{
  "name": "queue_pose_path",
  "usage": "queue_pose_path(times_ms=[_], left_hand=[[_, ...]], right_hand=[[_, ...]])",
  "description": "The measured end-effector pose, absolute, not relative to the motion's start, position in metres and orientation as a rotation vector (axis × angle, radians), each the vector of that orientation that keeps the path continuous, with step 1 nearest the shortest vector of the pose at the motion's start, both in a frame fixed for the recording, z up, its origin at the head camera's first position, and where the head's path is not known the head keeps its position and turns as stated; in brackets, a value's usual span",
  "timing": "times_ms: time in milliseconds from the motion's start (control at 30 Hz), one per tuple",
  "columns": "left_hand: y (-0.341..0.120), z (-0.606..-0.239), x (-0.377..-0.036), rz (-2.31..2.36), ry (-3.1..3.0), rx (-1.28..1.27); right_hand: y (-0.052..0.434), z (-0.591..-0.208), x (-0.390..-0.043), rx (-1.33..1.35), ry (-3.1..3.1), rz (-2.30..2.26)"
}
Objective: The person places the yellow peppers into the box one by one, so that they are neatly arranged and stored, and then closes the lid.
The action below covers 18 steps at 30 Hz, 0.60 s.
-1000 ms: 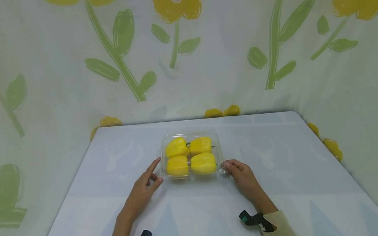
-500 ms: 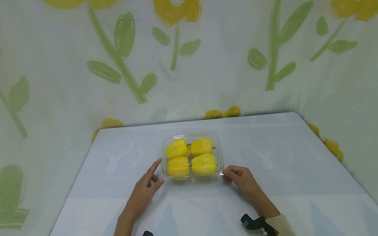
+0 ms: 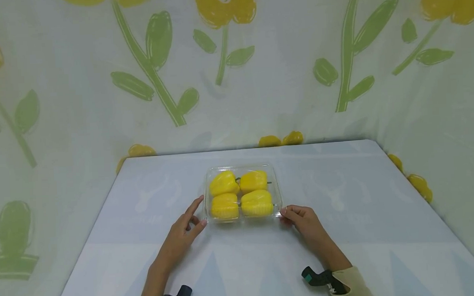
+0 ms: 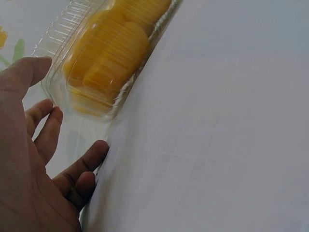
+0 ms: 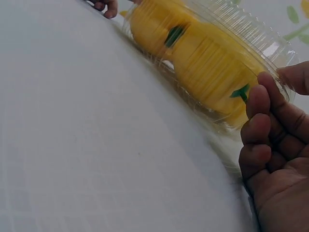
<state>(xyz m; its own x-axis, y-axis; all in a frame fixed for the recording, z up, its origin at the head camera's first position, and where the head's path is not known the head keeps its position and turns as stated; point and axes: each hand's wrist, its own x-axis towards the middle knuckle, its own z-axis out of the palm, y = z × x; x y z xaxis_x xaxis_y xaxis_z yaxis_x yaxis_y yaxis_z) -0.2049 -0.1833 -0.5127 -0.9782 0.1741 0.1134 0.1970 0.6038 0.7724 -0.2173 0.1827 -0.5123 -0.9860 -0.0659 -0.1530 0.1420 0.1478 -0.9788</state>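
Note:
A clear plastic clamshell container (image 3: 241,218) rests on the table with several yellow bell peppers (image 3: 256,203) inside. Its lid lies over them. At the container's near right corner, my right hand (image 3: 304,222) pinches the rim between thumb and fingers; the right wrist view shows the fingertips (image 5: 259,99) curled at that corner. My left hand (image 3: 181,232) is at the left side, fingers spread, the index finger and thumb touching or very near the container wall. In the left wrist view, the thumb (image 4: 36,70) reaches the rim and the other fingers are apart from it.
The white and pale blue table (image 3: 342,196) extends around the container on all sides. A curtain with a flower pattern (image 3: 277,75) hangs behind the table's far edge. Black wrist devices (image 3: 322,279) sit at both beige sleeves.
My right hand has slid slightly toward the near side along the container's right corner. The left hand and the peppers stay where they were; the head view shifts a little.

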Motion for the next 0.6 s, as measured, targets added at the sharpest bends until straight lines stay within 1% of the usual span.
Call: queue_pose_path(times_ms=[267,600], left_hand=[[-0.183,-0.5145,-0.2054,-1.359,-2.784,-0.335],[-0.1839,-0.5136,-0.2071,-1.341,-2.799,-0.32]], right_hand=[[0.1811,-0.5081,-0.2145,0.093,2.23,-1.981],[0.1795,-0.5162,-0.2174,0.08,2.274,-2.036]])
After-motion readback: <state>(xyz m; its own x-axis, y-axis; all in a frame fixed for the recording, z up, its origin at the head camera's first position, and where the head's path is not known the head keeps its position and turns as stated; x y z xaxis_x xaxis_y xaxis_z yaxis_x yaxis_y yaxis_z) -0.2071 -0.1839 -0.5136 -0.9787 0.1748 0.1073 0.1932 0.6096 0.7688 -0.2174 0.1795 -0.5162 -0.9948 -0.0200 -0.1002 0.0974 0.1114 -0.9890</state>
